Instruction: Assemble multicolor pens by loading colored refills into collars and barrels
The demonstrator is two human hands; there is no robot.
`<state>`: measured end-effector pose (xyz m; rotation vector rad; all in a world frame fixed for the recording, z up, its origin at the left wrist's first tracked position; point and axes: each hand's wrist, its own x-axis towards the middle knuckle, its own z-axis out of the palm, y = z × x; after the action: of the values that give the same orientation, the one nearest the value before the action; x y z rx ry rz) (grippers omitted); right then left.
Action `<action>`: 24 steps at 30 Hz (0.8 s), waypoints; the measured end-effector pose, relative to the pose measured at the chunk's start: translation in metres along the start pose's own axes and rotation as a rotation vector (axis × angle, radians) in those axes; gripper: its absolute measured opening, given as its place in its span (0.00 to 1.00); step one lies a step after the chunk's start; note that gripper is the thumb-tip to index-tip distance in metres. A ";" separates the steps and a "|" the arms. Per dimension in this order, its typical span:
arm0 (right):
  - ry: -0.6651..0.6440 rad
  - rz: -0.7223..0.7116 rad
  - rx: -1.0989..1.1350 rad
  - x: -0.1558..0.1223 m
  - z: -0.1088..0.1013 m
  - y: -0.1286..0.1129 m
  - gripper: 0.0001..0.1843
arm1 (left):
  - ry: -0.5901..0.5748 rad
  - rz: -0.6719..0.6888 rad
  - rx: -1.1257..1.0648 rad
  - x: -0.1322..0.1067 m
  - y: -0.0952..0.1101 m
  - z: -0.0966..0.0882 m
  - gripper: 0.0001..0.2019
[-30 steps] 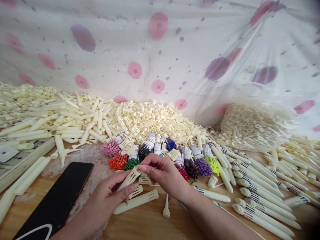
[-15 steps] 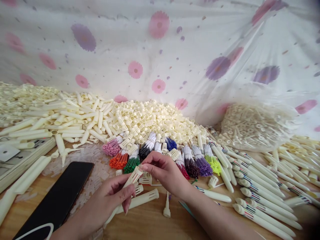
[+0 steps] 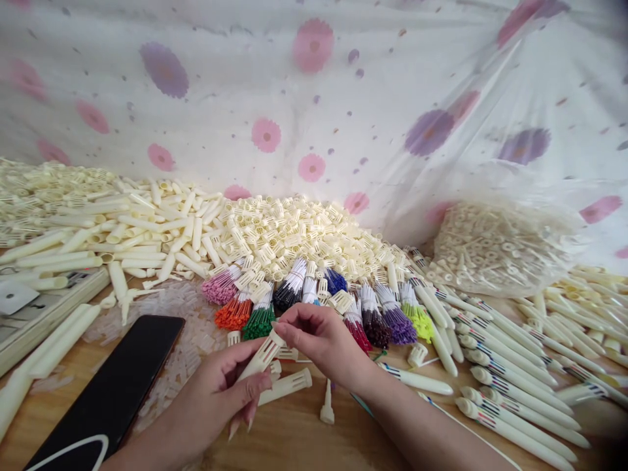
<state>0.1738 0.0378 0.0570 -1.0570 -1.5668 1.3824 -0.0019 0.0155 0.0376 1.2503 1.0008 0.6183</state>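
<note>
My left hand [image 3: 226, 392] is closed around a cream plastic pen barrel [image 3: 262, 358], tilted with its slotted end up and to the right. The thumb lies along its side. At that slotted end, my right hand [image 3: 314, 337] pinches the rim between thumb and fingertips. Whether a small part is between those fingertips I cannot make out. Just beyond the left fingers lies another slotted pen barrel [image 3: 289, 386] on the table. A small cream cone-shaped piece [image 3: 328, 405] stands below my right wrist. Bundles of coloured refills, such as the green bundle [image 3: 260, 319], lie behind my hands.
A heap of slotted sleeves [image 3: 304, 229] and a pile of barrels [image 3: 127, 229] line the back. A black phone [image 3: 112, 386] with a white cable lies left. Multicolour pens [image 3: 520, 412] lie in rows at right, near a clear bag of small parts [image 3: 505, 248].
My left hand and the barrel have turned slightly, with the slotted end now a little further right. My right fingertips stay at that end.
</note>
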 end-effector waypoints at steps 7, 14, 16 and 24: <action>0.035 0.100 0.077 0.003 0.001 -0.003 0.27 | -0.001 0.004 0.008 0.000 -0.003 -0.003 0.28; -0.074 0.235 0.116 0.000 -0.009 -0.008 0.23 | 0.013 -0.018 0.007 0.000 -0.003 -0.004 0.26; -0.179 0.287 0.119 0.000 -0.018 -0.012 0.19 | 0.006 -0.031 0.009 0.001 -0.004 -0.005 0.27; -0.294 0.317 0.132 0.001 -0.030 -0.016 0.10 | -0.024 0.009 0.036 -0.003 -0.007 -0.004 0.26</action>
<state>0.1999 0.0482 0.0758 -1.0931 -1.5295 1.9025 -0.0083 0.0133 0.0316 1.2913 0.9905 0.5929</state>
